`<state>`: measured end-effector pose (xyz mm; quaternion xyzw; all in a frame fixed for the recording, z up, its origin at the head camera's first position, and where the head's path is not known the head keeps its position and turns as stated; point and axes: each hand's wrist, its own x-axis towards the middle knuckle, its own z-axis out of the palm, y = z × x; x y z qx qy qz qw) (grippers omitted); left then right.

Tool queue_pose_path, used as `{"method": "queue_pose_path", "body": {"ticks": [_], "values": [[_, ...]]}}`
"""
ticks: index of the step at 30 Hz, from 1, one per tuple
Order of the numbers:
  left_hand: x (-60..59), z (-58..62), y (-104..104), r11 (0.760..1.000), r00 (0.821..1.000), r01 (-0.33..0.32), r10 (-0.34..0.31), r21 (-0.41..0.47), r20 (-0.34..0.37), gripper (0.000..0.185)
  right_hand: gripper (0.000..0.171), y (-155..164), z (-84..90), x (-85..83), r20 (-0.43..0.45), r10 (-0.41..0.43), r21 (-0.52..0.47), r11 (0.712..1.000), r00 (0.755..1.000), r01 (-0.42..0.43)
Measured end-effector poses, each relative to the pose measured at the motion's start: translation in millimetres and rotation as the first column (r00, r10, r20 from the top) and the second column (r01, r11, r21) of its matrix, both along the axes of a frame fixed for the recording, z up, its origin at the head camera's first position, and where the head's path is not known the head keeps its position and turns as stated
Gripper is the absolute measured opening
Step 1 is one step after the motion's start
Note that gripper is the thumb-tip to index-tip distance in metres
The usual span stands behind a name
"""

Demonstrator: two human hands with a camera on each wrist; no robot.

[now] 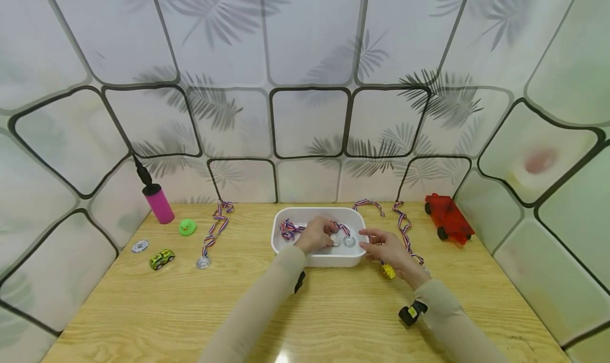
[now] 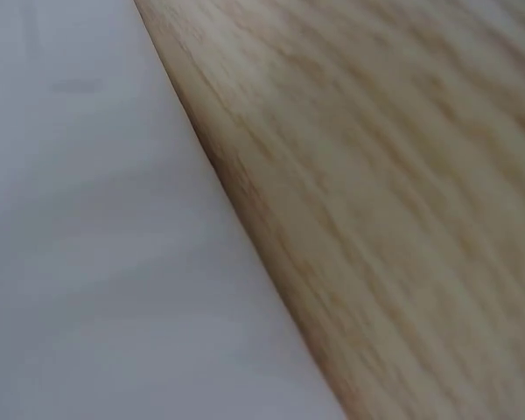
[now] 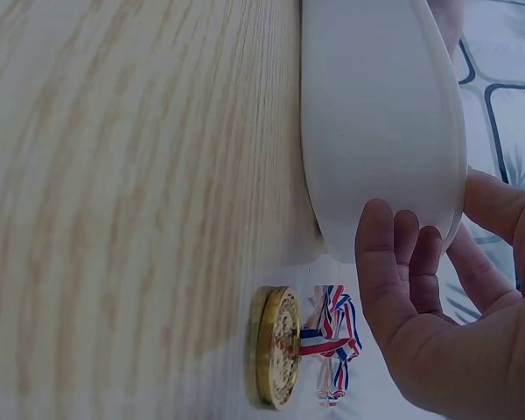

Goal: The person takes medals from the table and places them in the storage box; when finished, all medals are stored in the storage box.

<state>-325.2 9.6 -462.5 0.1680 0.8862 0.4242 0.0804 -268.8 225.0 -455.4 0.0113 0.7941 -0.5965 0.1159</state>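
Note:
My left hand [image 1: 316,235] reaches into a white plastic tub [image 1: 305,261] and pinches a silver medal [image 1: 335,239] with its fingertips. Right beside that medal, a second silver medal [image 1: 349,241] lies on the tub floor. A striped red, white and blue ribbon [image 1: 288,230] is bunched at the tub's left end. My right hand [image 1: 391,251] is at the right end of the tub, loosely bent fingers [image 3: 381,254] against the outer wall and rim. Below it, a gold medal [image 3: 280,348] on a striped ribbon is on the table. The left wrist view shows only tub wall and wood.
Left on the table [image 1: 190,310] are a silver medal [image 1: 203,262] with ribbon, a toy car [image 1: 162,259], a poker chip [image 1: 140,246], a green duck [image 1: 187,227] and a pink cylinder [image 1: 159,204]. A red toy vehicle [image 1: 450,220] stands back right; ribbons [image 1: 404,225] lie behind the right hand.

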Motion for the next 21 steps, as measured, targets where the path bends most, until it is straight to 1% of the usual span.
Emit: {"method": "queue_pose_path", "body": {"ticks": [4, 6, 9, 12, 15, 21], "values": [[-1.0, -0.7, 1, 1.0, 1.0, 0.007, -0.008, -0.024, -0.012, 0.032, 0.047, 0, 0.6, 0.3, 0.001, -0.006, -0.004, 1.0, 1.0, 0.006], [-1.1, -0.5, 1, 1.0, 1.0, 0.007, -0.007, -0.017, -0.007, 0.032, 0.047, 0, 0.9, 0.7, -0.007, 0.0, -0.001, 1.0, 1.0, 0.0], [-0.5, 0.0, 0, 1.0, 1.0, 0.004, -0.004, 0.009, 0.003, 0.031, 0.047, -1, 1.4, 1.4, -0.018, 0.006, -0.008, 1.0, 1.0, -0.006], [0.8, 1.4, -3, 0.998, 1.0, 0.005, -0.006, 0.058, 0.024, 0.032, 0.048, -1, 1.2, 2.1, -0.033, 0.018, -0.024, 1.0, 0.999, -0.019], [2.1, 3.7, -7, 0.996, 0.999, 0.017, -0.021, 0.091, 0.038, 0.034, 0.048, 0, 0.4, 2.4, -0.048, 0.035, -0.032, 0.999, 0.998, -0.036], [2.7, 9.6, -19, 0.99, 0.998, 0.048, -0.054, 0.136, 0.04, 0.037, 0.047, 1, -1.3, 1.6, -0.045, 0.021, -0.037, 0.999, 0.999, -0.022]]}}
